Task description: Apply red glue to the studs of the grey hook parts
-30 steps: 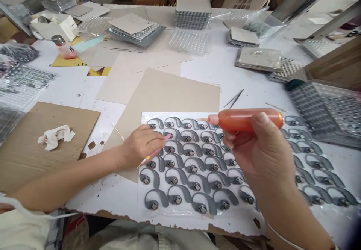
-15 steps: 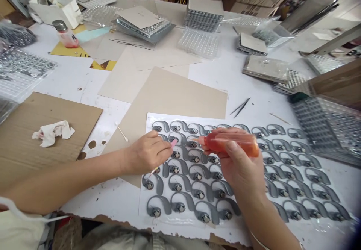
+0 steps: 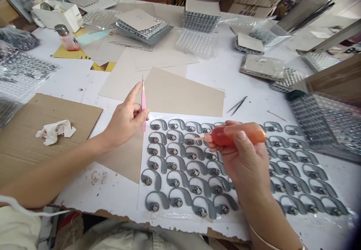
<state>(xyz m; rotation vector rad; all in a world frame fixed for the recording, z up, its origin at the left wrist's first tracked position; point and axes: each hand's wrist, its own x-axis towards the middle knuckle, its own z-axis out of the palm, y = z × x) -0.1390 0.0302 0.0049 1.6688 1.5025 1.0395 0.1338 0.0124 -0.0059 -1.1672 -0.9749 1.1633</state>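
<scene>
My left hand (image 3: 124,120) is raised over the cardboard, its index finger stretched out. Between thumb and fingers it grips slim pink tweezers (image 3: 143,105), thin tip upward, with a yellow band near the tip. My right hand (image 3: 245,163) is wrapped round a soft squeeze bottle (image 3: 237,134) of orange-red liquid. The bottle lies nearly level, and its narrow nozzle points left over an ear-hook part (image 3: 192,139); whether it touches cannot be made out. Rows of grey curved ear-hooks (image 3: 176,202), each with a small metallic round piece and fine wires, lie on a white sheet beneath.
Dark tweezers (image 3: 237,105) and a cotton swab (image 3: 276,115) lie beyond the rows. A crumpled tissue (image 3: 56,131) rests on brown cardboard (image 3: 22,144) at left. Farther back are a metal-capped bottle (image 3: 67,37), clear trays (image 3: 196,43) and a white box (image 3: 60,15).
My left hand has moved up and left, away from the ear-hooks, turning the pink tweezers upright. My right hand with the squeeze bottle has shifted slightly right.
</scene>
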